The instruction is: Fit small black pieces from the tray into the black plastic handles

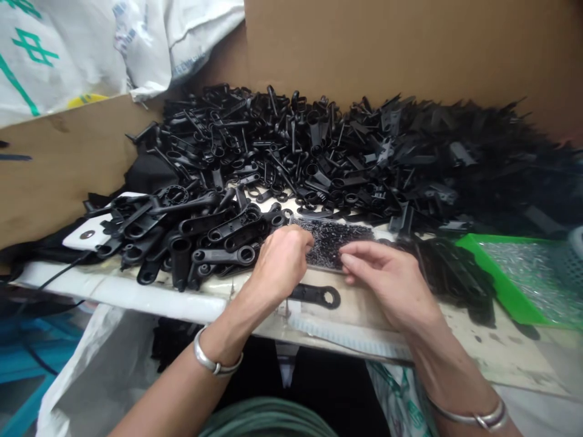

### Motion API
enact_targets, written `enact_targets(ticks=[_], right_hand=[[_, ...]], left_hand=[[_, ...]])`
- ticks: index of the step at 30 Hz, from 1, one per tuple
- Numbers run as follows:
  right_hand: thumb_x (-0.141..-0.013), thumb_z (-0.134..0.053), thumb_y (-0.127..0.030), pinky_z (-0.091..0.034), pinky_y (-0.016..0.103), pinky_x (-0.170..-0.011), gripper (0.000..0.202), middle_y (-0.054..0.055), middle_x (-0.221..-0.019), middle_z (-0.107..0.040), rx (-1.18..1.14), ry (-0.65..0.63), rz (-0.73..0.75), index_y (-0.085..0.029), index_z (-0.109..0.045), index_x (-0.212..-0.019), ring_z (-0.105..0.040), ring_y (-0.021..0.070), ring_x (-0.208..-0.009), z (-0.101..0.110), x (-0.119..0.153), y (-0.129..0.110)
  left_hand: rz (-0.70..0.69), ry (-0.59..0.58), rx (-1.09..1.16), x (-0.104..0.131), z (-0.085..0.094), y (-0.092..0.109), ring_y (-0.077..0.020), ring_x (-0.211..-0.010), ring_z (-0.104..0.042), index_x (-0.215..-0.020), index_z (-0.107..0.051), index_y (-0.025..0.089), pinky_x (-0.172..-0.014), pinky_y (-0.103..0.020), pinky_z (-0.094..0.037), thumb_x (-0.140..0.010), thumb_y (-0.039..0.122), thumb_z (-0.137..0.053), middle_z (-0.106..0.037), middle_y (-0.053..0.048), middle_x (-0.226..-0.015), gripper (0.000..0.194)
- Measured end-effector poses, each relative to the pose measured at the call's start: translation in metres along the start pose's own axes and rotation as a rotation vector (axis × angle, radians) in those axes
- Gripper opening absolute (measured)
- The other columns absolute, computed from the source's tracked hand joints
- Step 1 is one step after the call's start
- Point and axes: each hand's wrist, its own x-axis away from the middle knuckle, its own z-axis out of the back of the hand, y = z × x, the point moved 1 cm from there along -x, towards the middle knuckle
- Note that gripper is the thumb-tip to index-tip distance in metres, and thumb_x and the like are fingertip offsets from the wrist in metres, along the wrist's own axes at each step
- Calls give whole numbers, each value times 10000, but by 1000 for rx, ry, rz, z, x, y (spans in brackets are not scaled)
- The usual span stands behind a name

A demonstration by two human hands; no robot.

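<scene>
My left hand [285, 258] is closed, its fingers curled at the left side of a shallow clear tray [325, 267] filled with tiny dark parts; whatever it may hold is hidden. At the tray's right side, my right hand [387, 273] has thumb and index finger pinched together at the small parts, and anything between the tips is too small to name. On the bench edge between my wrists lies a flat black plastic arm [316, 295] with a ring-shaped end, its left part behind my left hand.
Black plastic arms [223, 227] are piled on the left. A large heap of black parts [296, 139] spans the back, before a cardboard wall [387, 54]. A green tray [514, 291] of small clear or metallic pieces stands right. White sacks [91, 54] hang upper left.
</scene>
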Motion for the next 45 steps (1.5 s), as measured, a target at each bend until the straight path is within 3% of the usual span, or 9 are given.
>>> enact_targets(ticks=[2,5,8,12,25,33,38,45], right_hand=[[-702,-778,-333,-549,215,-528,215,9,-714,-686,-5,-10,9,-177,-731,-842,-612,99,-536,0,2,-1],[-701,-785,-324,-538,199,-537,212,-1,-701,-685,-47,-34,2,-186,-729,-852,-619,95,-542,-1,5,-2],[-683,-803,-308,-529,181,-544,203,-9,-735,-694,-110,-22,-3,-201,-730,-840,-622,83,-554,-4,7,-1],[-669,-814,-284,-527,167,-549,176,-17,-769,-701,-149,7,30,-215,-735,-810,-618,71,-566,-12,8,0],[-692,-791,-238,-562,182,-632,128,-25,-766,-712,-45,142,203,-234,-717,-796,-659,100,-683,-26,16,-5],[-692,-793,-272,-586,255,-679,180,5,-812,-717,-48,137,154,-227,-715,-848,-675,138,-724,-24,19,0],[-687,-799,-254,-588,248,-684,182,0,-812,-718,-94,134,151,-232,-712,-845,-678,133,-728,-20,20,4],[-741,-759,-235,-580,240,-738,185,-16,-861,-719,80,202,265,-271,-713,-917,-677,128,-784,-20,28,1]], left_hand=[[-1,-8,65,0,-2,-1,-183,-784,-633,-756,-717,188,-760,-312,-456,-805,112,-575,-712,-45,-818,169],[153,9,420,1,-4,-3,-141,-701,-621,-807,-703,170,-653,-255,-458,-776,158,-646,-703,-30,-769,66],[329,15,781,5,-6,-4,-116,-648,-615,-847,-686,143,-562,-205,-440,-701,158,-725,-707,-38,-759,152],[395,29,956,12,-6,-4,-97,-614,-608,-847,-678,126,-517,-176,-422,-647,142,-772,-720,-46,-757,222],[397,16,1140,20,-6,5,-87,-623,-644,-845,-682,114,-530,-136,-436,-576,141,-857,-740,-44,-726,322],[409,9,1130,24,-9,6,-125,-654,-664,-840,-689,116,-616,-204,-497,-574,163,-856,-743,-57,-744,318],[418,17,1120,25,-10,6,-115,-617,-646,-839,-700,125,-559,-188,-463,-566,160,-858,-730,-35,-701,318],[422,-10,1138,25,-13,5,-79,-594,-619,-859,-691,124,-511,-140,-421,-590,155,-851,-730,-33,-700,314]])
